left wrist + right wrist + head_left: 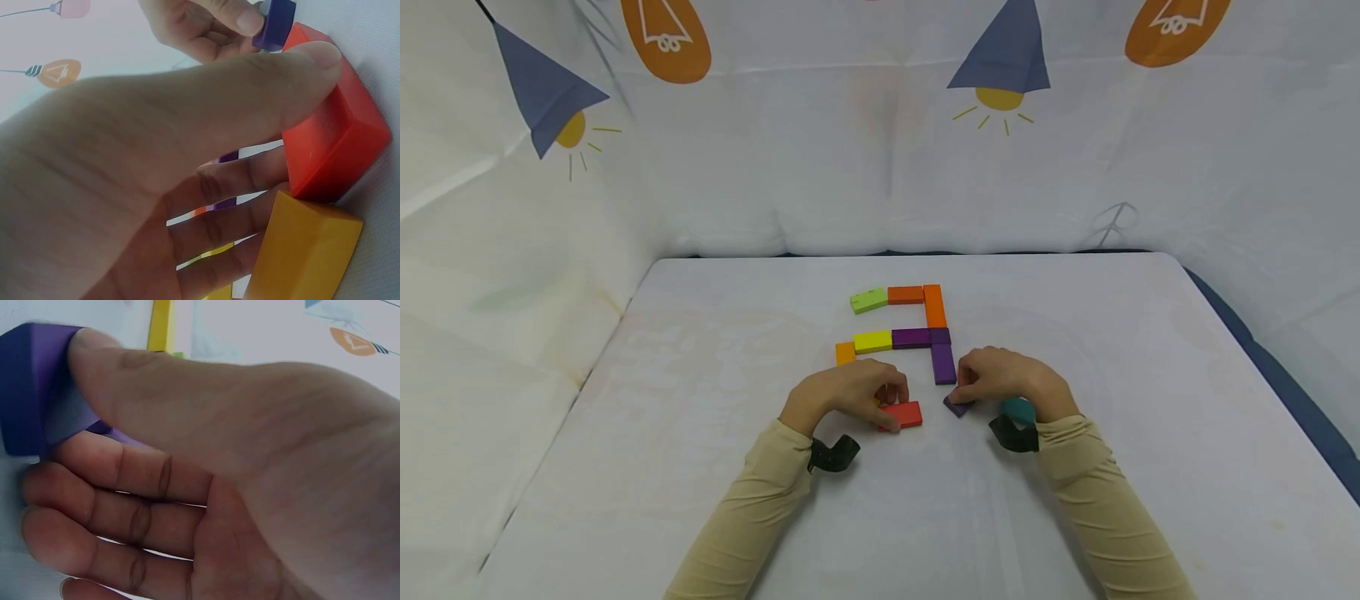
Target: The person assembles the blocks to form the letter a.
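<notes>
My left hand (848,390) pinches a red block (911,413) on the table, thumb on its near side and fingers behind. In the left wrist view an orange-yellow block (297,253) touches one end of the red block. My right hand (1009,373) holds a small dark purple block (956,407) between thumb and fingers, tilted, to the right of the red one. Just beyond it lies an upright-running purple block (943,365), joined to a row with another purple block (911,338) and a yellow block (872,341).
Farther back an orange block (935,307), a dark orange block (906,295) and a light green block (868,301) continue the line. A teal piece (1018,409) lies beside my right wrist. A white cloth wall (820,183) rises behind the white table (737,333).
</notes>
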{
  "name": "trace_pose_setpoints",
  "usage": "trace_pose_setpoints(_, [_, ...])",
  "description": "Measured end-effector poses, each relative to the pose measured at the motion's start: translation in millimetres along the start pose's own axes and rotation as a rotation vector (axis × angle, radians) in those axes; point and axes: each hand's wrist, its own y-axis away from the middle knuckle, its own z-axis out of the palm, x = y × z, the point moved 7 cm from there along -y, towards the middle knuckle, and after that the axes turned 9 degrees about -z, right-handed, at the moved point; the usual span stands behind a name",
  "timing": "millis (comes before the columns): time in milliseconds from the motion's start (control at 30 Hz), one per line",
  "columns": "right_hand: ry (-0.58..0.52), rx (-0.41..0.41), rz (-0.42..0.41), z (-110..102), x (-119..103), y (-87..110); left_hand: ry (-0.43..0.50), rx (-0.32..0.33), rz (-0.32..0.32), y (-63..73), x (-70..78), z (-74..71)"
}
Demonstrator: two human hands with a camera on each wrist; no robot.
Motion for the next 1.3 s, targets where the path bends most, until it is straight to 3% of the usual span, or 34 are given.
trace_pose_setpoints(667, [-0.012, -0.014, 0.091, 6.6, 5.0, -4.4, 0.004, -0.004, -0.001, -1.6, -0.1, 0.2])
trace_pose_setpoints(1300, [-0.022, 0.0, 0.056, 5.1, 1.2, -6.1, 0.007, 0.002, 0.009, -3.0, -1.4, -0.2])
